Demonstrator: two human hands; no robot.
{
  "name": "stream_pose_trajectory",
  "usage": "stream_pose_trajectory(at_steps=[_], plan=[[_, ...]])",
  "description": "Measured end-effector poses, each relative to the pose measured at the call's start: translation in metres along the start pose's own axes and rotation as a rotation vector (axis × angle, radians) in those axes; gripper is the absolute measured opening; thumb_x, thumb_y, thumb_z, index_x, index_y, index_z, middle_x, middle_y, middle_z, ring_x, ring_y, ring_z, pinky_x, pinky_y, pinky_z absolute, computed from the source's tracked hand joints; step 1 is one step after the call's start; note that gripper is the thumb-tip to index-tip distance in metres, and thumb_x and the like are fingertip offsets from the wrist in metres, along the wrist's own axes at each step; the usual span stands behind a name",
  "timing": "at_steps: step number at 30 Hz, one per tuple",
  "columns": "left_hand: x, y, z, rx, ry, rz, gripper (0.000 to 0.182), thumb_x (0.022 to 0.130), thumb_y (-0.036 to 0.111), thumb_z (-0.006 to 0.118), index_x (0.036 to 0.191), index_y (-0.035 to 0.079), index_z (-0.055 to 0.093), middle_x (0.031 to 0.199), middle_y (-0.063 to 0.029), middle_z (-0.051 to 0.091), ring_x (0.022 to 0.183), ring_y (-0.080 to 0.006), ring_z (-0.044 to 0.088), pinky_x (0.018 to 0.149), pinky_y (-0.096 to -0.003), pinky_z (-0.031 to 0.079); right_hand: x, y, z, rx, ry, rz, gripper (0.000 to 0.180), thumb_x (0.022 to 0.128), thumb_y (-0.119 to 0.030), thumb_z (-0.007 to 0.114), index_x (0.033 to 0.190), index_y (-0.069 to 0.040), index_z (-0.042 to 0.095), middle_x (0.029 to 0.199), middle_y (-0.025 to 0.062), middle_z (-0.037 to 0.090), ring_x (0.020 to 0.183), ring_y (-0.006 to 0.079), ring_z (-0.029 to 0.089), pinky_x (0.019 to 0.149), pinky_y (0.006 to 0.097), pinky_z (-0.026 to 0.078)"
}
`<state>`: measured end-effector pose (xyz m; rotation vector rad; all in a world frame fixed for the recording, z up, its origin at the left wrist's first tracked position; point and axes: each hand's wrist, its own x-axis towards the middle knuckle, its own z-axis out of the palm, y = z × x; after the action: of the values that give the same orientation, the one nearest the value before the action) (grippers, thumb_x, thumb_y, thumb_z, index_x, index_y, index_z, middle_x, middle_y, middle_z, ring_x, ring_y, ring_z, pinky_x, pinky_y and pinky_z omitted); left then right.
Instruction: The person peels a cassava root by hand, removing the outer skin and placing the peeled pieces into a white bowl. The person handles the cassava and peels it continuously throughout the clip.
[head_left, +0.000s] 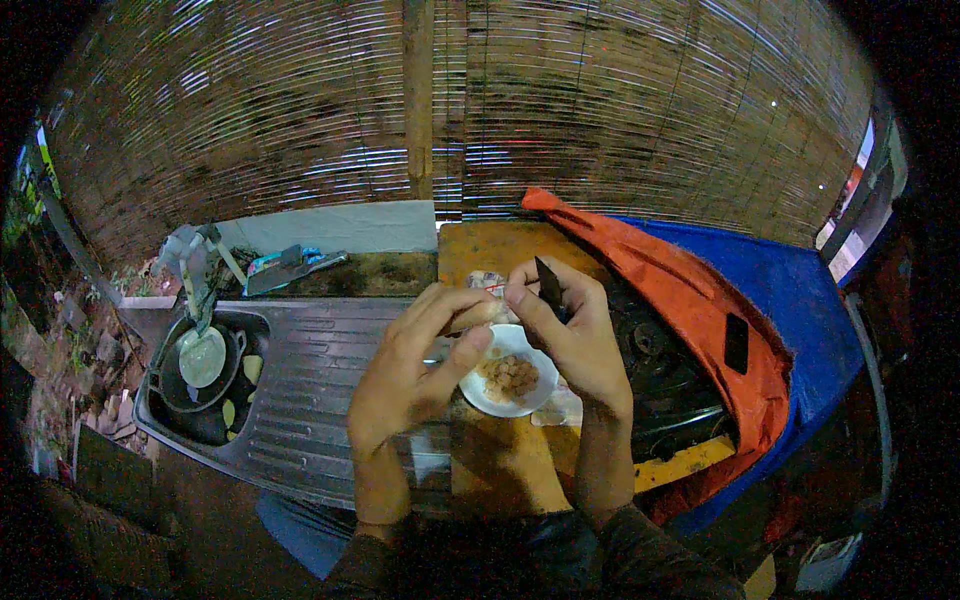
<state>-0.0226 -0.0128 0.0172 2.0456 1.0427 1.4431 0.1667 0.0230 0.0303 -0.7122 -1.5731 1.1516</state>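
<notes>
My right hand (574, 330) is closed around a dark, narrow, pointed object (550, 283), which may be a knife, its tip rising above the fingers. Facing it, my left hand (412, 367) is curled with thumb and fingers apart. Something pale tan shows under its fingers, but I cannot tell whether it is held. Just below both hands, a white bowl (480, 401) stands on the wooden counter (495, 450). Small brown pieces and a paler crumbly or powdery food (510, 377) lie in it. A printed plastic packet (486, 280) is partly hidden behind the fingers.
At left, a steel sink (262, 330) with a ridged drainboard (315, 397) holds a dark pan (185, 401) and a pale dish (202, 358). A tap (191, 277) stands behind. On the right, orange cloth (690, 277), bearing a phone (736, 343), partly covers a black stove (660, 375).
</notes>
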Motion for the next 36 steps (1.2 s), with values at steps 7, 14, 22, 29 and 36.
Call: stream_pose_trajectory(at_steps=[7,14,22,29,36], plan=[[0.001,-0.006,0.007,-0.403,0.106,-0.137,0.033,0.1,0.016,0.064,0.127,0.0,0.053,0.11,-0.0097,0.061,0.1,-0.0141,0.061,0.087,-0.028,0.05,0.001,0.004,0.003,-0.035,0.004,-0.086,0.012,0.095,-0.016,0.069,0.095,-0.005,0.065,0.076,-0.0076,0.055,0.064,0.0007,0.045,0.054,0.0188,0.033],[0.002,-0.006,0.008,-0.368,0.192,-0.168,0.031,0.101,0.012,0.062,0.128,0.001,0.05,0.107,-0.0063,0.059,0.099,-0.0108,0.059,0.086,-0.026,0.049,0.0,0.005,0.007,-0.027,-0.041,-0.108,0.008,0.094,-0.011,0.069,0.095,-0.004,0.065,0.081,-0.007,0.058,0.069,0.0009,0.048,0.058,0.0182,0.037],[0.002,-0.002,0.001,-0.433,0.13,-0.264,0.033,0.106,0.022,0.054,0.132,0.0,0.055,0.101,-0.0048,0.061,0.088,-0.0087,0.056,0.08,-0.0244,0.047,0.004,0.006,0.001,-0.099,-0.04,-0.074,0.008,0.094,-0.011,0.068,0.096,-0.004,0.066,0.08,-0.0077,0.058,0.066,0.0001,0.046,0.056,0.0181,0.035],[0.004,-0.007,0.008,-0.483,0.184,-0.277,0.029,0.106,0.019,0.056,0.128,0.001,0.049,0.102,-0.0061,0.061,0.084,-0.0081,0.055,0.075,-0.0228,0.047,0.003,0.007,-0.005,-0.089,-0.043,-0.054,0.011,0.094,-0.014,0.069,0.097,-0.004,0.066,0.081,-0.0074,0.059,0.066,0.0001,0.046,0.055,0.0186,0.035],[0.004,-0.007,0.007,-0.417,0.295,-0.278,0.028,0.105,0.02,0.057,0.126,0.002,0.054,0.097,-0.0035,0.061,0.081,-0.0066,0.055,0.067,-0.0195,0.044,0.004,0.008,-0.01,-0.103,-0.07,-0.052,0.012,0.095,-0.015,0.069,0.097,-0.003,0.065,0.081,-0.0073,0.059,0.065,0.0003,0.046,0.055,0.0187,0.035]])
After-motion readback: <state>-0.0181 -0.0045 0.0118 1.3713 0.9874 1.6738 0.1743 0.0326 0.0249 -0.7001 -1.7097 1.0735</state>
